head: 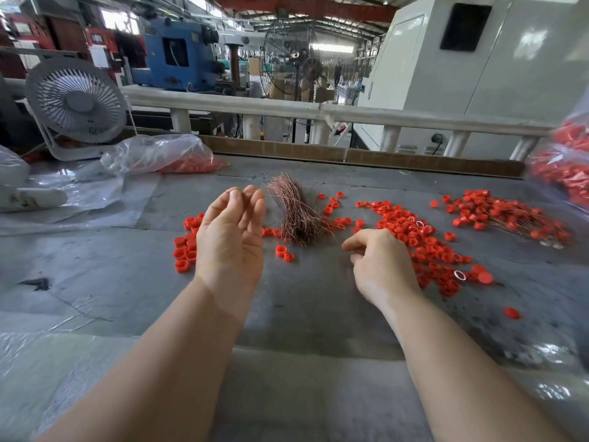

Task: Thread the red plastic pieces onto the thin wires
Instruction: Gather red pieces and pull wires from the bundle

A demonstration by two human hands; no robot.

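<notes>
Bag of red pieces (pixel 570 167) edge-cut, blurred

Left hand (pixel 230 232) pinching a thin wire (pixel 251 193); red pieces (pixel 411 232) around.

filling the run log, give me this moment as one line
left hand: pinches thin wire | right hand: curled by red plastic pieces, hold unclear | wire bundle: between hands | threading: not started

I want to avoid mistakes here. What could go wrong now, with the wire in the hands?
The thin wire pinched by the left hand could bend or slip, since only its tip is held. The right hand, curled beside the loose red pieces, might scatter them. The wire bundle looks tangled, so pulling one strand may drag others.
</notes>
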